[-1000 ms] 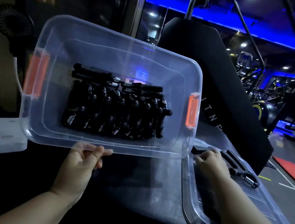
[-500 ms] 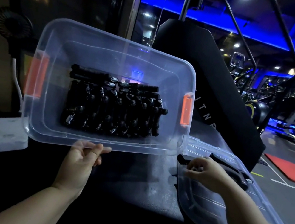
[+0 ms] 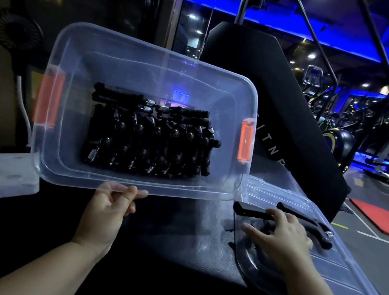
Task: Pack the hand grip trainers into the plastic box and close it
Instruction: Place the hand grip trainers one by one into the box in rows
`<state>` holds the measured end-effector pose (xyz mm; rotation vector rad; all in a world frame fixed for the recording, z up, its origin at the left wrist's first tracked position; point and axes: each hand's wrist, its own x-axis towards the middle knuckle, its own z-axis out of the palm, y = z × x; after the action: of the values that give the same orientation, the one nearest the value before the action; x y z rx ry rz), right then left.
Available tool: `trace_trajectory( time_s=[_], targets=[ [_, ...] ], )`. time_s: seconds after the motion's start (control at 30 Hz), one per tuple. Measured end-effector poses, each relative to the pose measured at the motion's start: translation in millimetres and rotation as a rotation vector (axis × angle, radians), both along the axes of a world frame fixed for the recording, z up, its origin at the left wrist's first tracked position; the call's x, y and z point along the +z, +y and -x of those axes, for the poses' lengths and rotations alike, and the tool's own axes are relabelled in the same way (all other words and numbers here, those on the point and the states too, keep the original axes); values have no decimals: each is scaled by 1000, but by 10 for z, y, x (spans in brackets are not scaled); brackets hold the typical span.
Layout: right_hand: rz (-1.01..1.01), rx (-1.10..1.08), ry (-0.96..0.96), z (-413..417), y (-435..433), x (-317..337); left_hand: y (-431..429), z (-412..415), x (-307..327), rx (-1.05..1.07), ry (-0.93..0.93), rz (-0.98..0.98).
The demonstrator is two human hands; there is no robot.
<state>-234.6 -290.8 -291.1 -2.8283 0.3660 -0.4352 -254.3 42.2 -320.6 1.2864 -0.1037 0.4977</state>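
From the head camera I see my left hand [image 3: 110, 206] pinching the near rim of the clear rectangular plastic box with orange latches [image 3: 77, 69], tipped up toward me. Black spring-loaded hand grip trainers [image 3: 148, 136] are packed in rows inside. My right hand [image 3: 281, 237] closes around one more black grip trainer [image 3: 310, 223] lying on the transparent lid [image 3: 335, 284] beside the box.

Left hand [image 3: 106, 212] on tilted plastic box [image 3: 60, 165], right hand [image 3: 281, 237] seemingly around a trainer [image 3: 249, 211]
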Motion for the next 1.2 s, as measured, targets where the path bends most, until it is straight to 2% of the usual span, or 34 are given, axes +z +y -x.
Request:
trace_trajectory(
  time_s=[0.3, 0.43, 0.63, 0.8, 1.07, 1.2],
  targets=[
    [-46, 15, 51, 6, 5, -22, 20, -13, -28, 3, 9, -20],
    [-67, 12, 18, 22, 34, 12, 8, -13, -19, 12, 7, -14],
    [-1, 143, 0, 65, 76, -19, -10, 6, 0, 17, 9, -7],
    [-154, 297, -21, 97, 48, -6, -21, 14, 13, 21, 7, -4],
    [-301, 322, -68, 133, 39, 8, -20, -1, -15, 30, 7, -12],
    [-303, 378, -28, 127, 77, 19, -8, -9, -26, 29, 14, -26]
  ],
)
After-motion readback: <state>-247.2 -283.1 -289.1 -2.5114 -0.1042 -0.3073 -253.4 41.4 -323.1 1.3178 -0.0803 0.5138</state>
